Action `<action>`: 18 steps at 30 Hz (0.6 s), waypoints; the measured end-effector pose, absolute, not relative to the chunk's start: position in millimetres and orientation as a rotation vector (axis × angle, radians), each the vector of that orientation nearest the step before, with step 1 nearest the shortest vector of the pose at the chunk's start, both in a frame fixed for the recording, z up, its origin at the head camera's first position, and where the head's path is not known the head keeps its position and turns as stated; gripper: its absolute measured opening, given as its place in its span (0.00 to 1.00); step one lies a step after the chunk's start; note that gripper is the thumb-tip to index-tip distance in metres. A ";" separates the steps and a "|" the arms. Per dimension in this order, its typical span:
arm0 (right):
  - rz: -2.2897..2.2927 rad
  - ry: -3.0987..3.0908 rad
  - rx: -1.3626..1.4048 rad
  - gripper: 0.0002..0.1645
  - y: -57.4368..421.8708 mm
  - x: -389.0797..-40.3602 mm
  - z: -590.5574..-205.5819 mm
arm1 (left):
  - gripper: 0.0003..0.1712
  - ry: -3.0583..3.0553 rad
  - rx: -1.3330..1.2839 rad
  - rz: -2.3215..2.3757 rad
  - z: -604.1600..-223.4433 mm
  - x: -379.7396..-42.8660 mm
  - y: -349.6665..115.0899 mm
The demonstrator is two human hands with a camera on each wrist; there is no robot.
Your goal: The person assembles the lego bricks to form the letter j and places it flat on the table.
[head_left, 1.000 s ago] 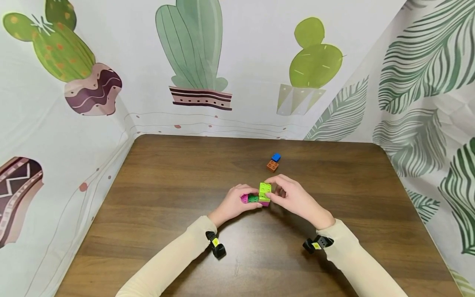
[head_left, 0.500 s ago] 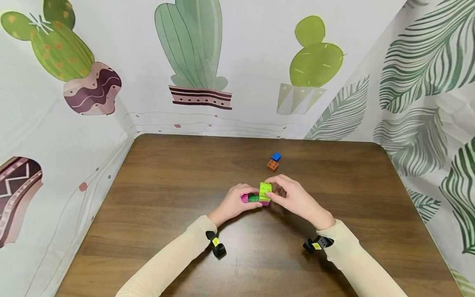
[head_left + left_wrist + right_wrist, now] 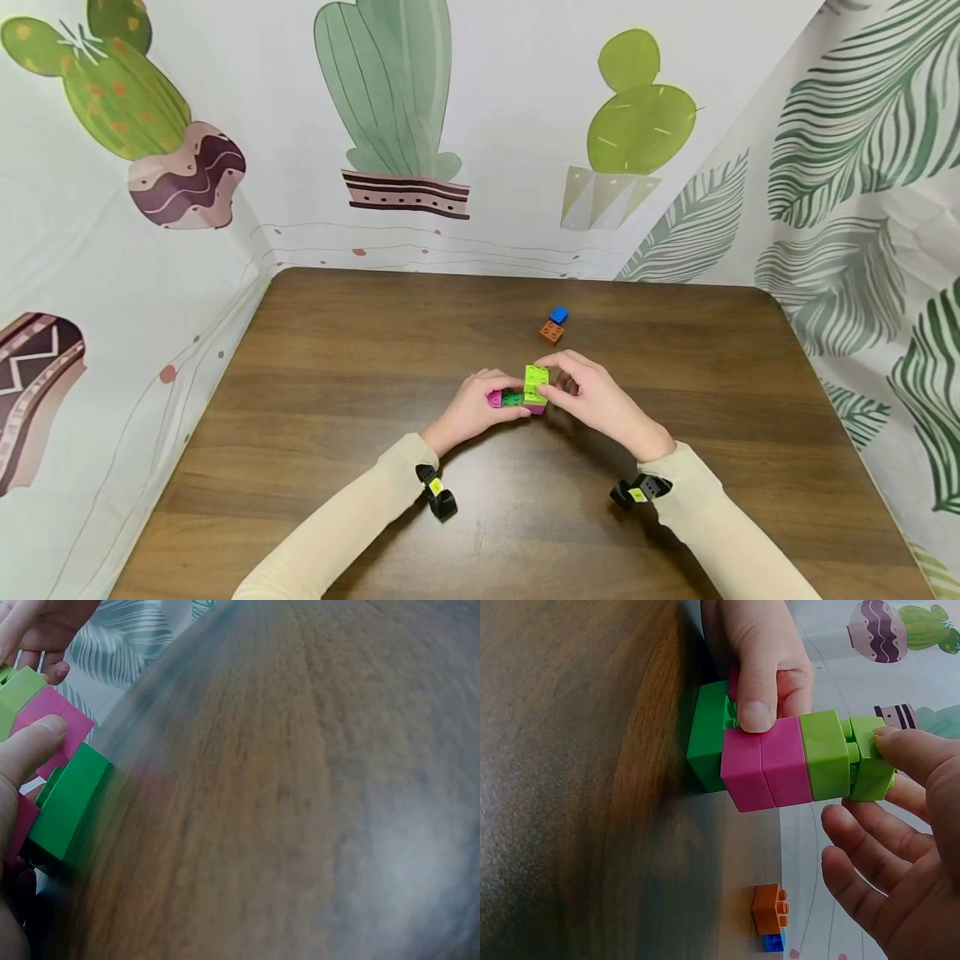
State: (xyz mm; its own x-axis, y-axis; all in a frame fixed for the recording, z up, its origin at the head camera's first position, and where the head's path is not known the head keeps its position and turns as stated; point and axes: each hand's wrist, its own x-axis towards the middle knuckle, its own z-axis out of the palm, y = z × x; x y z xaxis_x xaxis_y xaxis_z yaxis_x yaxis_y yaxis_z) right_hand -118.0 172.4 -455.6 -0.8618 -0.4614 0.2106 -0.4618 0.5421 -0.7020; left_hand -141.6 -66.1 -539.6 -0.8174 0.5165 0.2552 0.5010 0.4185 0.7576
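My left hand holds a stack of toy building bricks near the middle of the table, its thumb pressed on two pink bricks. Below these sits a green brick, with another pink brick at its left end. A lime brick is stacked on the pink pair. My right hand pinches the upper lime brick between thumb and finger. This brick stands slightly tilted over the lower one, whose studs show in a narrow gap.
An orange brick and a blue brick lie close together on the wooden table, beyond my right hand. A patterned cloth wall rises behind the table's far edge.
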 end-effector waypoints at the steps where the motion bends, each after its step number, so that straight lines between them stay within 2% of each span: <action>1: 1.258 -2.759 0.824 0.20 172.5 -117.9 -455.3 | 0.22 2.632 0.942 1.391 -539.4 -141.8 -66.0; 18: 1.288 -2.744 0.835 0.18 176.1 -112.6 -458.3 | 0.23 2.628 0.906 1.332 -534.8 -141.4 -65.4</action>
